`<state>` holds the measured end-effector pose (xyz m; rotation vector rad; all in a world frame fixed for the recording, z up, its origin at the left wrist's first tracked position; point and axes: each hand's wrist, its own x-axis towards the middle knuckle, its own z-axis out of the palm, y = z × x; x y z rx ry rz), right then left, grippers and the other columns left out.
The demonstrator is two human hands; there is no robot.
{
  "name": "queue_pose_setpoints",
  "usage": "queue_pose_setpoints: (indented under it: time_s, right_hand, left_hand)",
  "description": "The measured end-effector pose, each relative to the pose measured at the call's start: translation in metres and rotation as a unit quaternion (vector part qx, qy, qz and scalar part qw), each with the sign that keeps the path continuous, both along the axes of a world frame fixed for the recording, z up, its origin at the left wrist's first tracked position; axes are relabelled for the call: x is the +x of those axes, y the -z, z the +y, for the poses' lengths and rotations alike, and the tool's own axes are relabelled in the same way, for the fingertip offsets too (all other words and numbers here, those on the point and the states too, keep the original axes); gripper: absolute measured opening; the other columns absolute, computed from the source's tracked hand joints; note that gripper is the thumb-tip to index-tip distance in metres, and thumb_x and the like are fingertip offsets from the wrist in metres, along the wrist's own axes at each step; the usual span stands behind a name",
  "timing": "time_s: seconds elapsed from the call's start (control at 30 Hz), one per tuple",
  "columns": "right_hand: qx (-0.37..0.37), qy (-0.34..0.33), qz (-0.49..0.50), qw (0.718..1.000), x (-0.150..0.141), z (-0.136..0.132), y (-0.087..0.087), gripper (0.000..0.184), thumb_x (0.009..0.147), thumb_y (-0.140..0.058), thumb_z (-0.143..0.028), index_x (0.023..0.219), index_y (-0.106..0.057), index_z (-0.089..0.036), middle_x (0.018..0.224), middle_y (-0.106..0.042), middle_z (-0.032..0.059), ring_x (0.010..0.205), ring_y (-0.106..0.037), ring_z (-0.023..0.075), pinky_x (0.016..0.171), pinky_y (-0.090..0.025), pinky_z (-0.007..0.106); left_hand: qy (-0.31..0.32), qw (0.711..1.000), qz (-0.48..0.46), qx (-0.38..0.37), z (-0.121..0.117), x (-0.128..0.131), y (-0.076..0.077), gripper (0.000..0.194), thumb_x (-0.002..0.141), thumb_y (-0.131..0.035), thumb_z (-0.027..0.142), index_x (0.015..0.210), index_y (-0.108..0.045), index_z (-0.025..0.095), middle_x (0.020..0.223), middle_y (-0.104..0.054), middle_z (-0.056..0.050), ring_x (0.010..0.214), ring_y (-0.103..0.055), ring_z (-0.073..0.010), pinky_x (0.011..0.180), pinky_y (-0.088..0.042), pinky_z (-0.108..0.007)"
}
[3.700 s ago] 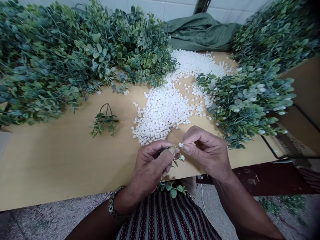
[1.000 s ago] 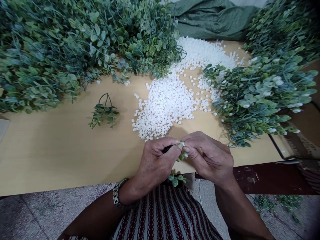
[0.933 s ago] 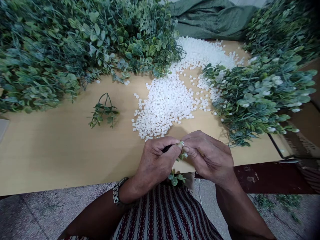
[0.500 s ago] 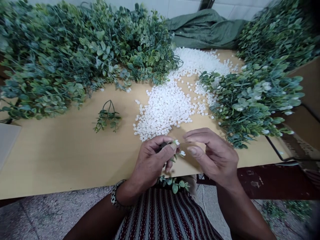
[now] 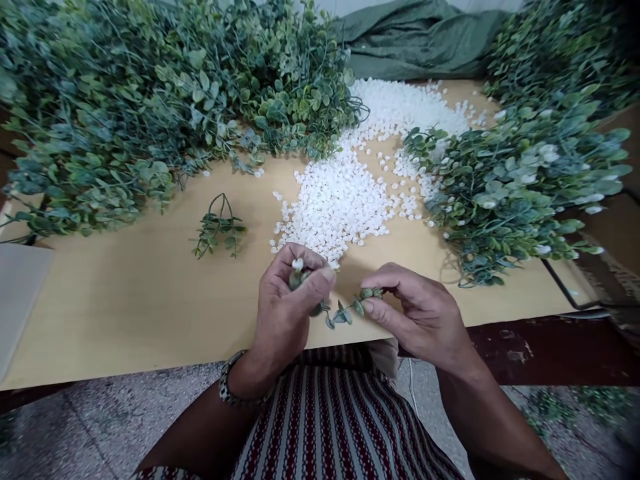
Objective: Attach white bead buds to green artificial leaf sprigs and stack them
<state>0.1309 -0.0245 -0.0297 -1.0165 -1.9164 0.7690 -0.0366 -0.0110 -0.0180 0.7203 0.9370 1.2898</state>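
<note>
Green and thin-stemmed, the sprig (image 5: 343, 315) is held between both hands above the tabletop (image 5: 140, 300), near its front edge. The left hand (image 5: 285, 303) has its grip curled closed around the gathered stems; a white bead (image 5: 298, 265) shows on a tip above the thumb. The right hand (image 5: 417, 313) has its grip nearly closed, thumb and finger pinching one leafy end. Two-point support probably serves to hold this branch extended and apart from the others, with the left hand as anchor.

The long axis of the exposed branch runs crosswise from left hand to right, sagging slightly midway; the leafy end points right. The beaded tip points up and away from the body. Whether both belong to one stem cannot be told: the junction is hidden in the left hand.

The bead pile (image 5: 340, 200) lies just beyond the hands, likely for short reach. Left of it lies a loose sprig (image 5: 219, 231), stem loop pointing away from the person, leaves toward the front edge.
</note>
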Motion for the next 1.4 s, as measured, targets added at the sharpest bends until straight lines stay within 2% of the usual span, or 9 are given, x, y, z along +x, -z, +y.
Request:
queue_pose_setpoints:
  time_s: [0.17,0.37,0.53,0.63,0.77,0.93,1.23,1.3,1.4]
  right_hand:
    - [0.054,0.013,-0.008,0.998,-0.007,0.008,-0.004,0.017,0.084,-0.062,-0.012,0.098,-0.057,-0.021,0.082,-0.062,-0.0013,0.072,-0.06,0.0087,0.065,-0.048,0.02]
    - [-0.003,0.056,0.044,0.997,-0.023,0.009,0.002,0.014,0.085,-0.06,-0.013,0.094,-0.056,-0.022,0.077,-0.059,-0.0036,0.069,-0.059,0.0076,0.064,-0.049,0.019]
    - [-0.079,0.0,0.082,0.993,-0.017,0.017,0.001,0.008,0.089,-0.056,-0.018,0.096,-0.058,-0.021,0.08,-0.063,-0.0009,0.069,-0.062,0.0098,0.062,-0.051,0.022]
    - [-0.01,0.019,-0.046,0.999,0.001,0.034,-0.002,0.008,0.088,-0.055,-0.017,0.094,-0.061,-0.019,0.083,-0.067,0.0021,0.073,-0.064,0.0132,0.064,-0.051,0.026]
    - [0.08,0.054,-0.253,0.963,0.023,0.061,-0.001,0.013,0.088,-0.05,-0.014,0.087,-0.063,-0.018,0.08,-0.066,0.0049,0.073,-0.061,0.0168,0.066,-0.048,0.03]
    - [0.158,0.008,-0.337,0.928,0.022,0.077,0.002,0.018,0.089,-0.047,-0.014,0.084,-0.063,-0.017,0.078,-0.062,0.0074,0.074,-0.056,0.0188,0.065,-0.045,0.031]
    - [0.236,-0.004,-0.427,0.873,0.022,0.07,0.007,0.022,0.088,-0.046,-0.009,0.076,-0.063,-0.016,0.073,-0.058,0.007,0.07,-0.048,0.0183,0.066,-0.04,0.033]
    - [0.241,0.011,-0.398,0.885,0.022,0.068,0.006,0.021,0.088,-0.048,-0.011,0.073,-0.062,-0.017,0.07,-0.057,0.006,0.068,-0.049,0.0177,0.064,-0.04,0.033]
    - [0.176,0.036,-0.253,0.951,0.018,0.062,0.0,0.014,0.088,-0.053,-0.016,0.075,-0.06,-0.018,0.07,-0.058,0.0039,0.068,-0.052,0.0162,0.062,-0.041,0.03]
  left_hand:
    - [0.165,0.984,0.072,-0.016,-0.001,-0.008,-0.002,0.022,0.06,-0.078,0.012,0.076,-0.064,0.017,0.063,-0.056,0.004,0.055,-0.049,-0.0078,0.048,-0.043,-0.018]
    - [0.083,0.992,0.094,0.015,-0.002,-0.007,0.005,0.013,0.062,-0.077,0.01,0.072,-0.073,0.018,0.062,-0.062,0.003,0.056,-0.051,-0.0075,0.053,-0.044,-0.019]
    - [0.012,0.995,0.102,0.015,0.0,-0.012,0.011,0.007,0.067,-0.074,0.013,0.067,-0.074,0.02,0.06,-0.064,0.003,0.057,-0.054,-0.0087,0.054,-0.045,-0.019]
    - [-0.007,0.993,0.118,-0.014,0.002,-0.017,0.006,0.004,0.068,-0.074,0.016,0.066,-0.072,0.019,0.059,-0.063,0.003,0.053,-0.053,-0.0083,0.048,-0.042,-0.018]
    - [-0.02,0.991,0.121,-0.051,0.003,-0.018,-0.004,0.009,0.068,-0.072,0.015,0.064,-0.065,0.016,0.064,-0.069,-0.001,0.059,-0.062,-0.0126,0.057,-0.046,-0.022]
    - [0.0,0.993,0.093,-0.07,0.004,-0.017,-0.005,0.009,0.069,-0.068,0.017,0.066,-0.06,0.016,0.061,-0.068,0.001,0.042,-0.056,-0.0098,0.049,-0.042,-0.023]
    - [0.026,0.995,0.047,-0.089,0.005,-0.014,-0.001,0.009,0.067,-0.07,0.02,0.066,-0.063,0.015,0.063,-0.068,0.0,0.037,-0.054,-0.0086,0.042,-0.04,-0.023]
    - [0.041,0.995,0.029,-0.091,0.004,-0.013,-0.002,0.01,0.067,-0.07,0.021,0.065,-0.063,0.015,0.064,-0.068,-0.001,0.037,-0.053,-0.0083,0.04,-0.04,-0.023]
    - [0.067,0.994,-0.006,-0.09,0.002,-0.011,-0.002,0.009,0.068,-0.07,0.021,0.066,-0.063,0.015,0.066,-0.068,-0.002,0.037,-0.052,-0.0078,0.039,-0.043,-0.023]
